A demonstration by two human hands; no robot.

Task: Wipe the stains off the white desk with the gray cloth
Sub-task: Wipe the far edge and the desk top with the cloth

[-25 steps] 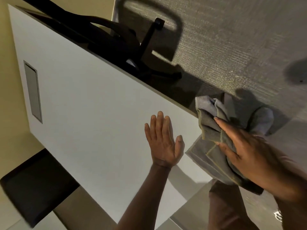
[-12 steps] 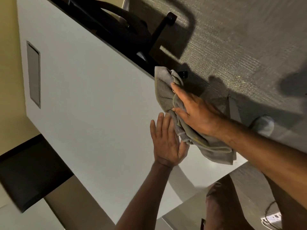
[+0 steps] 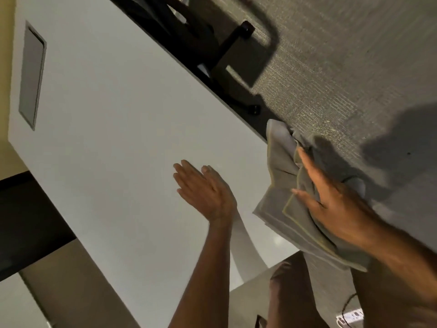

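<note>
The white desk [image 3: 113, 143] fills the left and middle of the head view, tilted by the camera angle. My left hand [image 3: 203, 188] lies flat on it, palm down, fingers together, holding nothing. My right hand [image 3: 331, 204] presses the folded gray cloth [image 3: 281, 162] onto the desk's right edge; part of the cloth hangs past the edge over the carpet. I cannot make out any stains on the desk's surface.
A grey rectangular cable hatch [image 3: 32, 74] is set into the desk's far left. A black office chair base [image 3: 208, 50] stands on the grey carpet [image 3: 343, 67] beyond the right edge. A dark cabinet [image 3: 26, 221] sits lower left. A power strip [image 3: 350, 316] lies on the floor.
My right hand has swept the cloth back along the desk's right edge, away from the chair and apart from my left hand. My left hand has turned its fingers leftward.
</note>
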